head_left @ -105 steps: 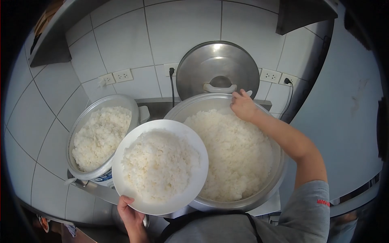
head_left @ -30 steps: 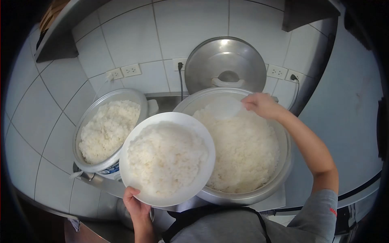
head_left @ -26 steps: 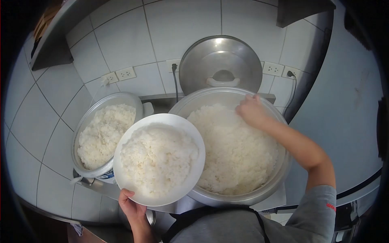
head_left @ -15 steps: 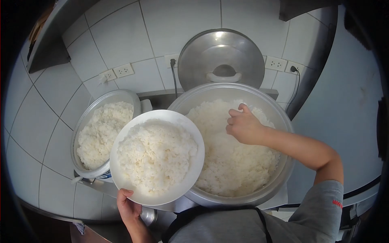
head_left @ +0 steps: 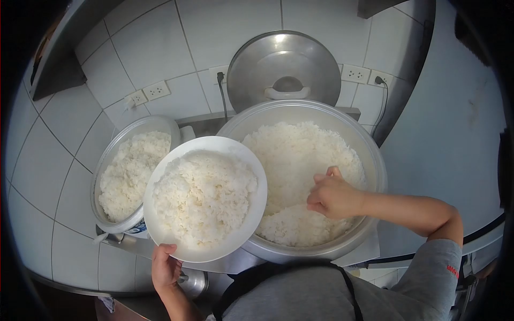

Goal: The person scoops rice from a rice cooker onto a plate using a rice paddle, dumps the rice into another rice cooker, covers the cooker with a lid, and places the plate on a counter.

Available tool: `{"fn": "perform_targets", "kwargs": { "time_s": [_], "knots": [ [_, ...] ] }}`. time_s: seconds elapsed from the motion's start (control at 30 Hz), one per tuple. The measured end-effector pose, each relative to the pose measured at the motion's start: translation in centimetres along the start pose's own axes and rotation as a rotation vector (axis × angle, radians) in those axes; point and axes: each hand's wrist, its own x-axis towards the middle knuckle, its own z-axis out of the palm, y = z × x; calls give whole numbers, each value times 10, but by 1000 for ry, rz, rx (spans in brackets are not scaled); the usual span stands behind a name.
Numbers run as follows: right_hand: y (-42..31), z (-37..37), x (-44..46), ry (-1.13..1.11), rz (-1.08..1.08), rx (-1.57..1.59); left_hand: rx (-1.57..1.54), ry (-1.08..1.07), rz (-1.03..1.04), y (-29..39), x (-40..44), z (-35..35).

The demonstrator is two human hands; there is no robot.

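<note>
Plainly, a large pot [head_left: 316,111] is filling the centre right of the frame, its bed of rice [head_left: 300,139] lying white inside. Just left of it, a white plate [head_left: 243,235] is overlapping the pot's rim in view, bearing a heap of rice. Behind, at upper centre, a round metal lid [head_left: 284,59] is leaning upright near the tiled wall [head_left: 230,32]. A smaller pot [head_left: 155,124], also holding rice, is standing at centre left. Over the large pot's lower right, the right hand [head_left: 336,197] is curling its fingers inward; whether they are grasping anything, I cannot tell. At lower left, the left hand [head_left: 166,267] is gripping the plate's near edge, thumb on the rim.
</note>
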Motion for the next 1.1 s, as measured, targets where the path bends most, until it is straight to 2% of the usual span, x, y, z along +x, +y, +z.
{"fn": "perform_targets", "kwargs": {
  "time_s": [0.17,0.27,0.37,0.47,0.57,0.77,0.83,0.9,1.0,1.1],
  "knots": [
    [4,1,-11,-120,111,208,-15,-63,-27,1,1,-5],
    [16,-6,-10,-349,345,405,-28,-64,-26,-1,1,-4],
    [23,-26,-11,-345,548,563,-42,-68,-17,-1,0,-2],
    [44,-49,-6,-135,441,359,-32,-98,-17,1,-2,2],
    [44,-86,10,-48,476,440,-12,-125,0,4,-2,7],
    [-13,-123,62,133,297,229,30,-210,-9,9,-2,15],
    [-12,-90,84,300,-189,-10,-5,-251,-41,10,-3,17],
    [-40,-61,92,316,-282,-112,-32,-263,-34,9,-3,20],
    [-95,-59,83,170,-124,-90,-62,-247,6,5,-4,25],
    [-102,-53,85,80,-45,-67,-107,-278,-10,5,-4,25]
  ]
}}
